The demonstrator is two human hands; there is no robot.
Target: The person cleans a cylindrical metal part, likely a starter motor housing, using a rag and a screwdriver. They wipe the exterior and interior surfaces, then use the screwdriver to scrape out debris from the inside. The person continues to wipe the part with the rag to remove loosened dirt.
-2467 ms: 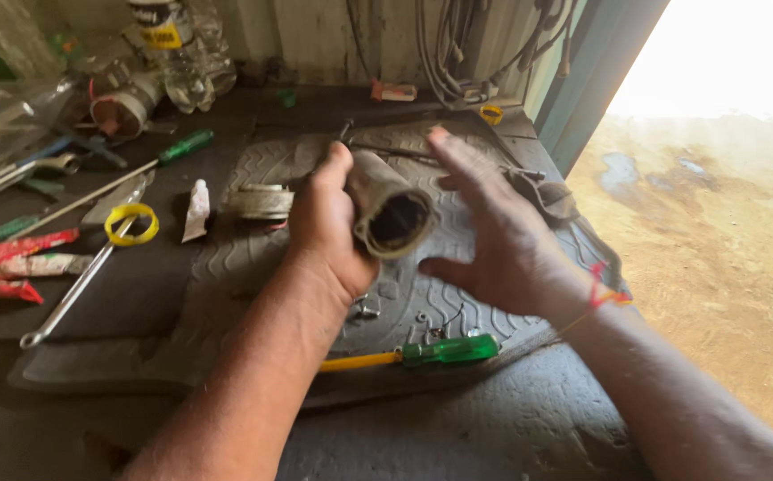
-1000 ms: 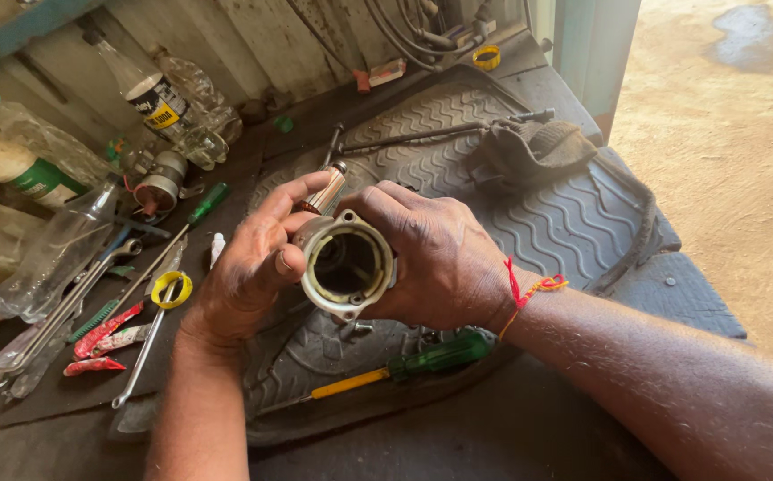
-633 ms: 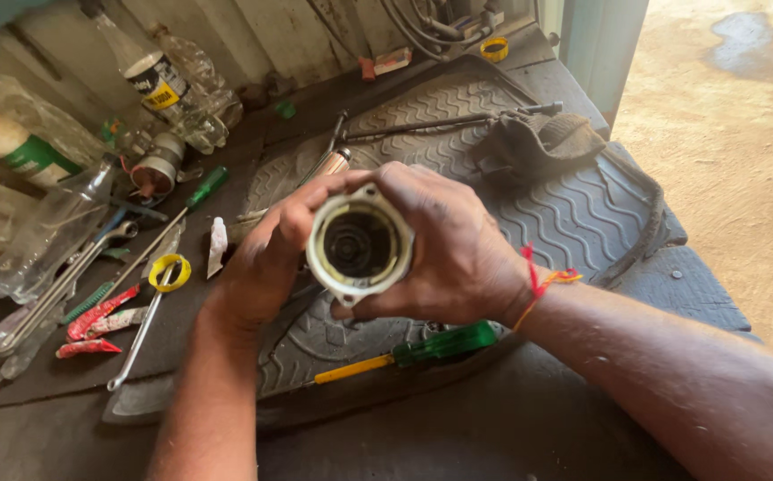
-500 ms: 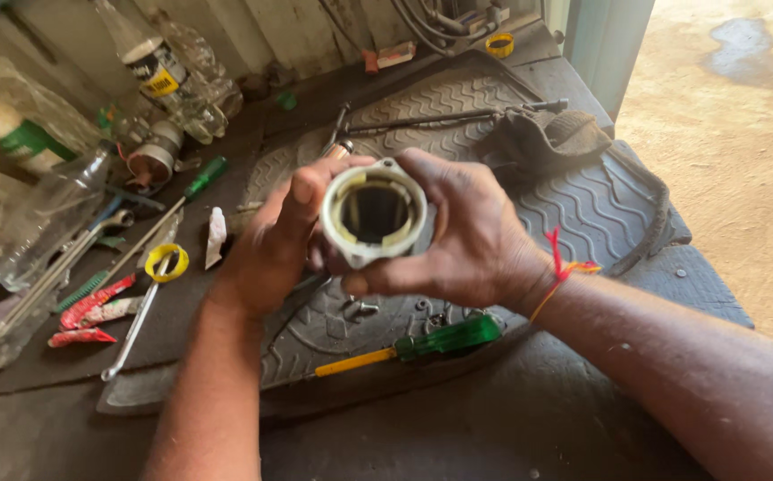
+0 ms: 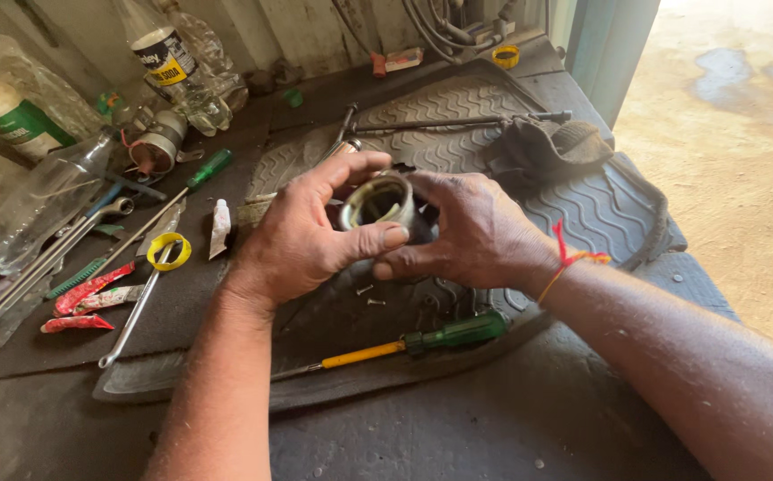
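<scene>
A hollow metal cylinder housing, open end toward me, is gripped between both hands above a grey ribbed rubber mat. My left hand wraps around its left side, thumb across the front below the rim. Around its right side curls my right hand, which has a red thread at the wrist. The body of the cylinder is hidden behind my fingers.
A green-handled screwdriver with a yellow shaft lies at the mat's near edge. Small screws sit under my hands. A dark rag and long rod lie behind. Spanners, a yellow tape ring, a second screwdriver and bottles crowd the left.
Both hands have lowered the cylinder toward the mat. My left hand has shifted over its front, so less of the rim shows than half a second ago.
</scene>
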